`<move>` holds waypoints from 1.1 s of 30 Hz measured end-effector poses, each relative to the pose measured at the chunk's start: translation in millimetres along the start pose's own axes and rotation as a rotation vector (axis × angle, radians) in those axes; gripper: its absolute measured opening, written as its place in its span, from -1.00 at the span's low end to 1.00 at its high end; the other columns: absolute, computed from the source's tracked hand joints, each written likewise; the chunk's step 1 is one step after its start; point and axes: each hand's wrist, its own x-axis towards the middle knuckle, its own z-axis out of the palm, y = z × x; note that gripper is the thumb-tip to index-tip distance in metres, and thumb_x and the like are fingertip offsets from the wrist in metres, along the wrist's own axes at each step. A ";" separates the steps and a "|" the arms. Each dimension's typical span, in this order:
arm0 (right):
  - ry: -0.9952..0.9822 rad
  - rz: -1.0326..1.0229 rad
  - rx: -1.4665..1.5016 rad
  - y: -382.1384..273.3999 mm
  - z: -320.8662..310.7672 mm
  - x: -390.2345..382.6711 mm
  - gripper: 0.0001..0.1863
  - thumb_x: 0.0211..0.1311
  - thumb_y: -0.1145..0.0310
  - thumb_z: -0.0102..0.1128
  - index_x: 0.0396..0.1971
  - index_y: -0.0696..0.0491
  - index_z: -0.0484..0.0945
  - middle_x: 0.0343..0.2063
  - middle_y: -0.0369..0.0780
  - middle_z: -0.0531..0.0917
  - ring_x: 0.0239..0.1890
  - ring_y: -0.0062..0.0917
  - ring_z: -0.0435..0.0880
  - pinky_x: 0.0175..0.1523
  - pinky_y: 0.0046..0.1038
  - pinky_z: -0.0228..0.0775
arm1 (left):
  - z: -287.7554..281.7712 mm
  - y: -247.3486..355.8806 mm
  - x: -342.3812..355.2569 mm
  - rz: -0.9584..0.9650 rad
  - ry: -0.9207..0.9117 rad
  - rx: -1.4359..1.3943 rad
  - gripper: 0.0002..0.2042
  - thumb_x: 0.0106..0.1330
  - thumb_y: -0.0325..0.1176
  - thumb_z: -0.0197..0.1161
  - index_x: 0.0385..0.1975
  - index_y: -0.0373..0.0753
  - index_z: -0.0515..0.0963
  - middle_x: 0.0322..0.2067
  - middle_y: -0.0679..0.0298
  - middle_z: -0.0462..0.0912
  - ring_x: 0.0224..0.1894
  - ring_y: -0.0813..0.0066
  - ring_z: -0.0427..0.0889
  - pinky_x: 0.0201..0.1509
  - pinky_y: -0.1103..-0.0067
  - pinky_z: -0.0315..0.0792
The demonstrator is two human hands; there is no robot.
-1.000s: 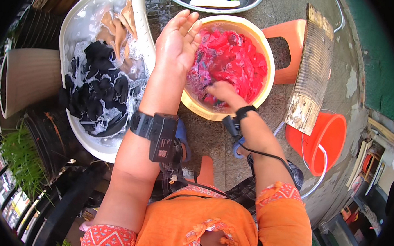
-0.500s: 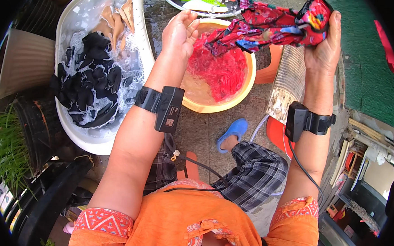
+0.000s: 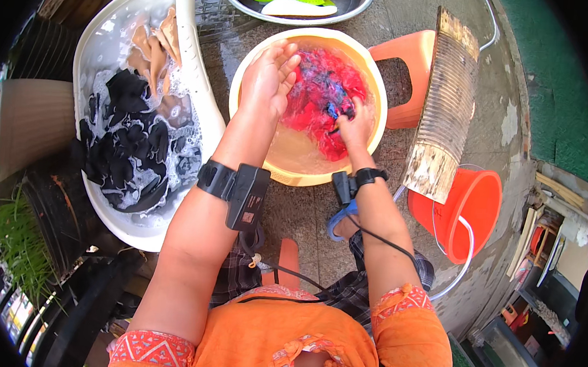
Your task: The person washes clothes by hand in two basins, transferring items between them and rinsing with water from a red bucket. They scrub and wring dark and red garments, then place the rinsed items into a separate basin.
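A round yellow basin (image 3: pixel 295 178) of water stands in front of me. In it lies a wet red floral garment (image 3: pixel 314 121) with blue and dark patches, partly under the water. My right hand (image 3: pixel 356 125) is down in the basin's right side, closed on the dark-edged part of the garment; its fingertips are partly hidden. Over the basin's left rim hangs my left hand (image 3: pixel 266 81), palm turned up and inward, its fingers loosely curled and apart with nothing in them. Each of my wrists wears a black strapped device.
To the left is a white tub (image 3: pixel 201 104) with dark and tan clothes in suds. A metal basin (image 3: pixel 359 6) with shoe insoles stands beyond. At right are an orange stool (image 3: pixel 416 50), a ridged wooden washboard (image 3: pixel 447 105) and a red bucket (image 3: pixel 484 215) with a white hose.
My right hand has swung down and left from the upper right, lowering the raised floral garment into the basin water. My left hand stays near the basin's left rim. The view has shifted slightly.
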 end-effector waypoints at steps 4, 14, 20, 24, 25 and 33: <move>-0.320 -0.007 -0.211 -10.5 28.9 -47.1 -0.39 -0.08 0.20 0.22 0.08 -0.07 0.36 0.23 -0.06 0.15 0.24 -0.06 0.09 0.17 -0.10 0.18 | -2.2 -18.4 11.7 -0.028 0.007 0.056 -0.75 0.30 -0.29 0.01 -0.08 -0.20 0.42 -0.16 0.28 0.54 -0.16 0.47 0.49 -0.16 0.58 0.34; -0.182 0.436 0.707 -44.9 -12.6 -3.3 -0.78 0.00 0.27 0.14 -0.39 0.08 0.56 -0.51 -0.19 0.62 -0.46 -0.39 0.59 -0.26 -0.40 0.40 | -42.7 -82.6 30.1 -0.060 0.060 0.504 -0.72 0.27 -0.19 -0.04 -0.13 -0.16 0.45 -0.26 0.24 0.56 -0.23 0.42 0.50 -0.14 0.52 0.36; -0.360 0.159 1.631 -129.9 -126.8 -35.3 -0.78 0.07 0.57 -0.07 -0.27 0.14 0.49 -0.27 -0.27 0.54 -0.18 -0.61 0.48 -0.01 -0.54 0.32 | -36.6 -81.7 3.4 -0.422 -0.299 0.140 -0.27 0.18 0.37 -0.28 0.04 -0.16 0.38 -0.06 0.06 0.51 -0.01 0.22 0.51 0.06 0.33 0.41; -0.227 0.020 1.471 -153.9 -134.1 -45.5 -0.76 0.09 0.50 0.11 -0.20 0.18 0.47 -0.22 -0.24 0.54 -0.22 -0.58 0.52 -0.04 -0.51 0.35 | -41.3 -79.1 11.2 -0.231 -0.388 0.003 -0.51 0.29 0.11 -0.07 -0.06 -0.20 0.42 -0.20 0.15 0.55 -0.17 0.30 0.58 -0.05 0.38 0.48; -0.096 -0.118 1.195 -152.6 -122.9 -37.3 -0.72 0.02 0.41 0.21 -0.22 0.14 0.50 -0.26 -0.20 0.57 -0.21 -0.55 0.55 -0.07 -0.51 0.36 | -39.8 -83.7 15.0 -0.233 -0.257 -0.022 -0.60 0.30 -0.01 -0.04 -0.11 -0.21 0.42 -0.26 0.16 0.54 -0.23 0.37 0.57 -0.16 0.43 0.50; -0.078 0.048 0.331 -55.4 -28.4 25.4 -0.71 0.11 0.04 0.07 -0.44 -0.06 0.58 -0.51 -0.07 0.60 -0.40 -0.11 0.58 -0.32 -0.21 0.41 | -30.0 -103.2 16.3 0.005 -0.068 0.500 -0.79 0.25 -0.25 0.07 -0.25 -0.23 0.48 -0.42 0.32 0.57 -0.43 0.54 0.55 -0.38 0.59 0.46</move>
